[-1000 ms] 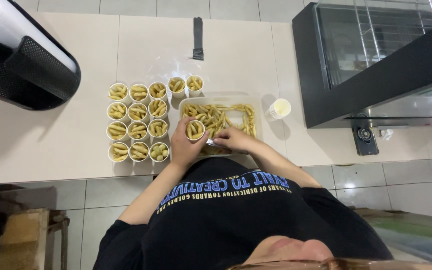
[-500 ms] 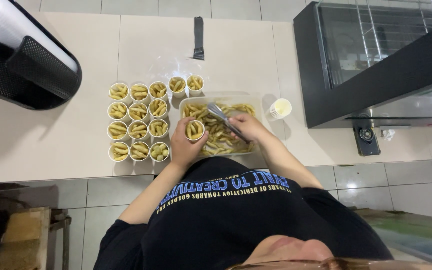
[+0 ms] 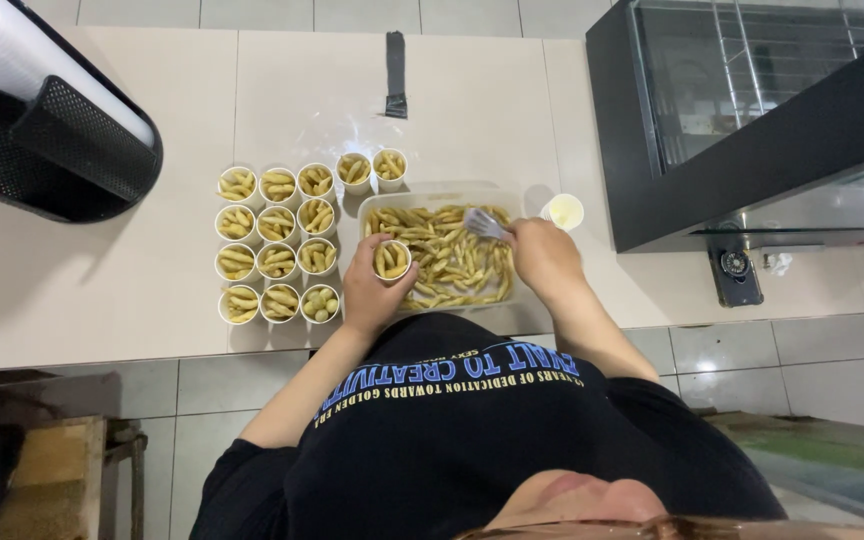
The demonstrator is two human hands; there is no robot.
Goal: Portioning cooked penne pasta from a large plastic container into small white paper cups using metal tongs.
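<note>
Altogether fourteen filled cups (image 3: 277,250) beside one tray (image 3: 512,195), left hand (image 3: 372,290) grip clamped on a fifteenth cup (image 3: 392,260), right hand (image 3: 544,255) grip clamped on tongs (image 3: 484,223).

Matt beige counter (image 3: 102,290), clear glossy plastic tray (image 3: 512,195), shiny metal fork (image 3: 482,222).

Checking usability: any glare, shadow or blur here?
Head view: sharp and evenly lit; glare only on the glass cabinet; soft shadows beside the cups and tray; left hand and right hand unblurred.
</note>
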